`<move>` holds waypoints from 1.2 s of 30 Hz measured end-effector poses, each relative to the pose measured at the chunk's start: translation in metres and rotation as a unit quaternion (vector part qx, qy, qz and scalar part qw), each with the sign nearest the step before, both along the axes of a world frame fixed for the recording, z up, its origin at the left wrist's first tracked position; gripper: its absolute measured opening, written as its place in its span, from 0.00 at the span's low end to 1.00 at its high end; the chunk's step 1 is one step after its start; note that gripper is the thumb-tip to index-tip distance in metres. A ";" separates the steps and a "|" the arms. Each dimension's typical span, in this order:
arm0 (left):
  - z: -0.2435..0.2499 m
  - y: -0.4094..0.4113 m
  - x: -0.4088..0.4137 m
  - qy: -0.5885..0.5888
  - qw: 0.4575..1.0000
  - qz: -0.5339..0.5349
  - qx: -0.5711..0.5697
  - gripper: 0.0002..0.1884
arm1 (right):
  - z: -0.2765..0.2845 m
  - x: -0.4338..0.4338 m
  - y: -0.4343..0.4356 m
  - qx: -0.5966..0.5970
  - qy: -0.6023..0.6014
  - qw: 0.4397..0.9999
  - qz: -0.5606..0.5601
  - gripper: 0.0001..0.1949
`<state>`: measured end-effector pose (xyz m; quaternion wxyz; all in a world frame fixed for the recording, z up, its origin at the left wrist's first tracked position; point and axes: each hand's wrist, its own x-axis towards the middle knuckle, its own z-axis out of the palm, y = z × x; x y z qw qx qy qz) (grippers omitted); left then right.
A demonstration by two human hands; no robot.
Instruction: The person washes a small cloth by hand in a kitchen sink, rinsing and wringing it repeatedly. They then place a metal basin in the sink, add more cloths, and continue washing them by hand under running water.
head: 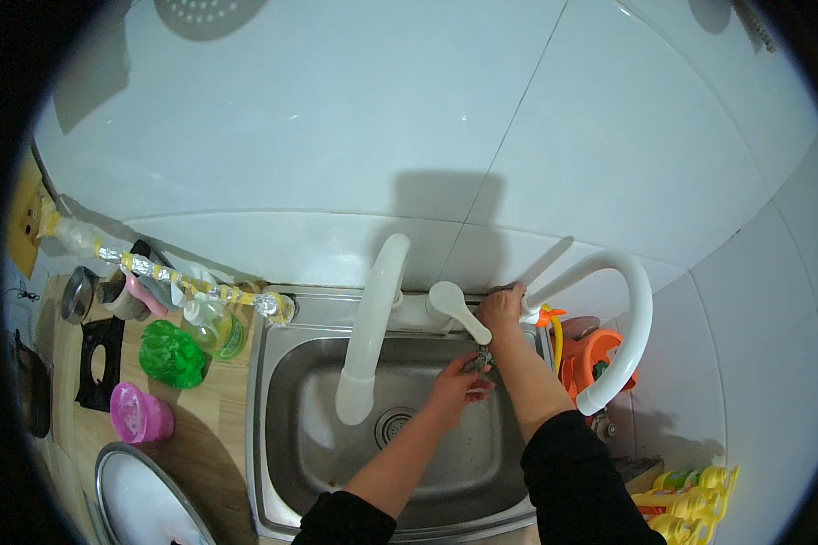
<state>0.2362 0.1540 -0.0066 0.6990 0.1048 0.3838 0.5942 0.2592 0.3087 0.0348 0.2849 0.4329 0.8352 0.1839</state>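
My left hand (454, 390) is over the right part of the stainless-steel sink (300, 422). Its upper fingers pinch a small grey-green scouring pad (481, 359), while the lower fingers are loosely curled. My right hand (502, 310) rests at the back ledge, between the faucet's white lever (458, 310) and the base of a white gooseneck spout (617, 266). The fingertips point toward the wall, and what they may hold is hidden. The main faucet's white spout (371, 340) stands over the basin to the left, near the drain strainer (395, 427).
On the left wooden counter are a dish-soap bottle (217, 328), a green bundle (172, 354), a pink tub (142, 414) and a round lid (146, 501). A foil-wrapped pipe (177, 276) crosses there. Orange containers (589, 354) and yellow bottles (688, 504) are at right.
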 end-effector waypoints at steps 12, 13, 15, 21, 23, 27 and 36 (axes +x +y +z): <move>-0.019 -0.019 0.014 0.037 0.997 -0.033 -0.057 0.20 | -0.048 0.052 -0.042 0.086 0.315 0.909 0.257 0.15; -0.022 -0.019 0.015 0.041 0.998 -0.023 -0.052 0.19 | -0.046 0.051 -0.041 0.078 0.318 0.912 0.247 0.14; -0.029 -0.017 0.017 0.047 0.998 -0.003 -0.042 0.18 | -0.045 0.047 -0.038 0.061 0.320 0.918 0.226 0.12; -0.029 -0.029 0.007 0.095 0.992 -0.028 -0.082 0.19 | -0.047 0.036 -0.067 0.105 0.122 0.965 0.205 0.17; -0.020 -0.031 0.010 0.081 0.994 -0.019 -0.070 0.18 | -0.036 0.042 -0.054 0.124 0.098 0.962 0.224 0.16; 0.006 -0.027 0.009 0.062 0.998 -0.010 -0.022 0.18 | 0.015 0.018 -0.045 0.017 -0.020 0.986 0.165 0.18; -0.003 -0.025 0.003 0.067 0.997 -0.030 -0.031 0.20 | 0.018 0.017 -0.012 -0.037 -0.003 0.991 0.131 0.12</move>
